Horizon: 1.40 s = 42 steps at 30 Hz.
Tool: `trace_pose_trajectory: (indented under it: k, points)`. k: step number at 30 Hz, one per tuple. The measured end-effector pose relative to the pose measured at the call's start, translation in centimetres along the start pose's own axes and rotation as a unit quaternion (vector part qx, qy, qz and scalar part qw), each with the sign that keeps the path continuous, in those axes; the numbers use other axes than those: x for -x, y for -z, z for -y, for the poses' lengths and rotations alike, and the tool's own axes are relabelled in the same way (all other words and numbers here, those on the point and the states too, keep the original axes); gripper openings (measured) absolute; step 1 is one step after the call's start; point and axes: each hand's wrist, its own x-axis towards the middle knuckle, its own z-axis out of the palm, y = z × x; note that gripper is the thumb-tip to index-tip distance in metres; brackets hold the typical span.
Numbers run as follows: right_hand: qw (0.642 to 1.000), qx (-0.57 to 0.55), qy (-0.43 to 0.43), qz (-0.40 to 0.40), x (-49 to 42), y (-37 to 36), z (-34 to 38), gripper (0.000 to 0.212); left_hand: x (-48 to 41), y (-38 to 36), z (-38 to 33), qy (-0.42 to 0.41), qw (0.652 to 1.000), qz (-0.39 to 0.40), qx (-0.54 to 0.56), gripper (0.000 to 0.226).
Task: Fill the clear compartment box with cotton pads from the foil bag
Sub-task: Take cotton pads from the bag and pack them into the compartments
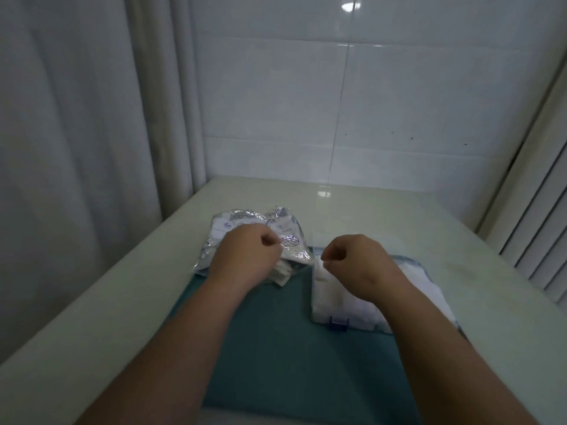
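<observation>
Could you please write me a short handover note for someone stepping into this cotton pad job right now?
Left hand: closed in a loose fist over the foil bag; whether it grips a pad cannot be told.
Right hand: fingers pinched shut above the far left corner of the clear compartment box, apparently on a cotton pad.
The bag lies crumpled, partly on the green mat, with pads showing at its near opening. The box sits right of it on the mat.
Done: the box already holds many white pads.
Left: move the remaining pads across; how full the box is cannot be judged.
</observation>
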Motion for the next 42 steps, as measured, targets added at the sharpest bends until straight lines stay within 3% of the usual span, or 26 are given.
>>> trace_pose_trajectory:
  k: [7,11,14,18,23,26,33,37,42]
  points:
    - [0.998,-0.06,0.003,0.006,-2.6,-1.8,1.6,0.026,-1.6,2.2,4.3,0.053,0.992,-0.112,-0.037,0.01]
    - [0.998,-0.05,0.014,0.033,-3.0,-3.3,2.0,0.02,-2.2,2.2,7.0,0.13,0.98,-0.048,-0.144,0.029]
    - [0.999,-0.044,0.021,0.011,-2.8,-4.0,1.9,0.021,-2.2,2.1,7.2,0.163,0.984,-0.024,-0.072,0.035]
    - [0.996,-0.068,0.044,-0.042,-2.4,-4.0,1.9,0.028,-2.1,2.0,6.5,0.164,0.982,-0.081,0.043,0.051]
    - [0.983,-0.117,0.081,-0.113,-1.2,-3.5,1.7,0.028,-2.6,1.7,6.0,0.164,0.956,-0.146,0.195,0.037]
    - [0.982,-0.125,0.079,-0.12,-1.1,-3.2,1.3,0.027,-2.4,1.4,5.7,0.149,0.95,-0.166,0.217,0.022]
    - [0.974,-0.152,0.081,-0.15,-1.3,-2.9,1.1,0.028,-2.4,1.7,5.1,0.124,0.931,-0.223,0.26,0.029]
    - [0.974,-0.146,0.087,-0.147,-1.3,-2.8,1.1,0.028,-2.3,1.9,4.8,0.135,0.914,-0.236,0.301,0.025]
    - [0.974,-0.146,0.084,-0.149,-1.3,-3.2,1.0,0.026,-2.4,1.9,4.7,0.135,0.917,-0.224,0.301,0.02]
